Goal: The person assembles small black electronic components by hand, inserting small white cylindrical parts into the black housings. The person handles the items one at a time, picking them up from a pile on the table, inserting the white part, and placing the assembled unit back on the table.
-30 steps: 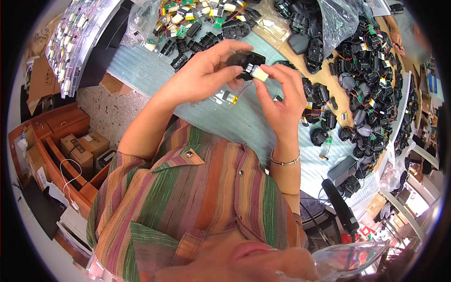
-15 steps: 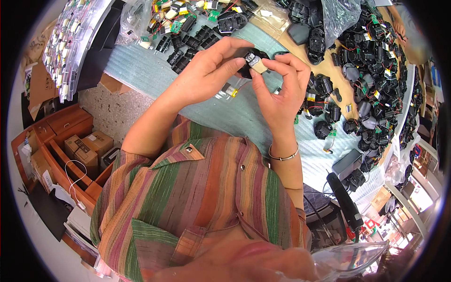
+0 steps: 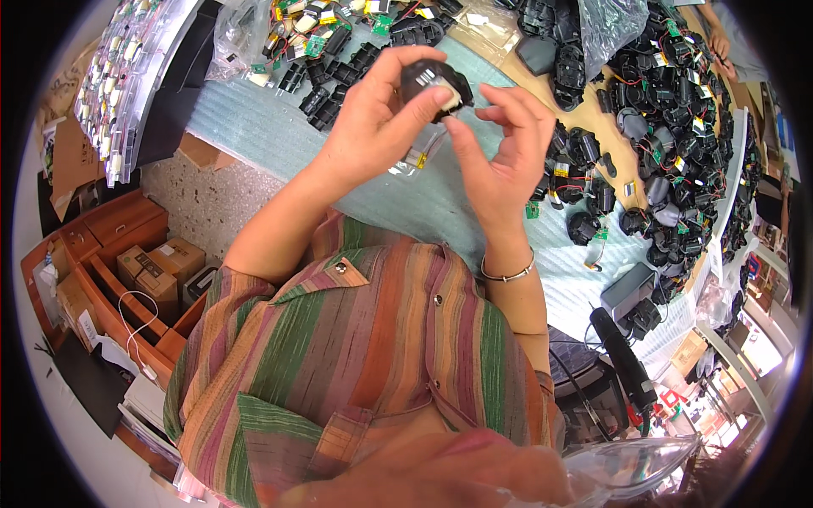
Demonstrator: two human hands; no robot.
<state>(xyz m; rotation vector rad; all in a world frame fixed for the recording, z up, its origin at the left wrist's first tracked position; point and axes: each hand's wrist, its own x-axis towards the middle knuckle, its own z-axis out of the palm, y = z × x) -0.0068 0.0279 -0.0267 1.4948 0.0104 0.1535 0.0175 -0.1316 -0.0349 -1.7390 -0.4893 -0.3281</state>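
Note:
My left hand [image 3: 364, 127] grips a rounded black plastic housing [image 3: 416, 79] over the table. Its thumb presses on a pale cream block [image 3: 458, 91] set in the housing's open side. Just to the right, my right hand [image 3: 506, 148] has its thumb and fingers apart and nothing visible between them. Its thumb tip comes close to the housing's lower edge; I cannot tell whether they touch. Below the housing shows a small silver battery pouch with a yellow end [image 3: 418, 159]; whether a wire joins it to the housing is unclear.
Black plastic cases [image 3: 330, 89] and a heap of batteries and green boards [image 3: 318, 42] sit at the far left. A large pile of wired black housings [image 3: 669, 161] covers the right side. Nearer stands a black cylindrical tool [image 3: 622, 360]. Another person's hand [image 3: 720, 44] shows far right.
The housing has turned and risen slightly in my left hand, showing its outer shell. My right hand's fingers have come off the pale block and spread apart.

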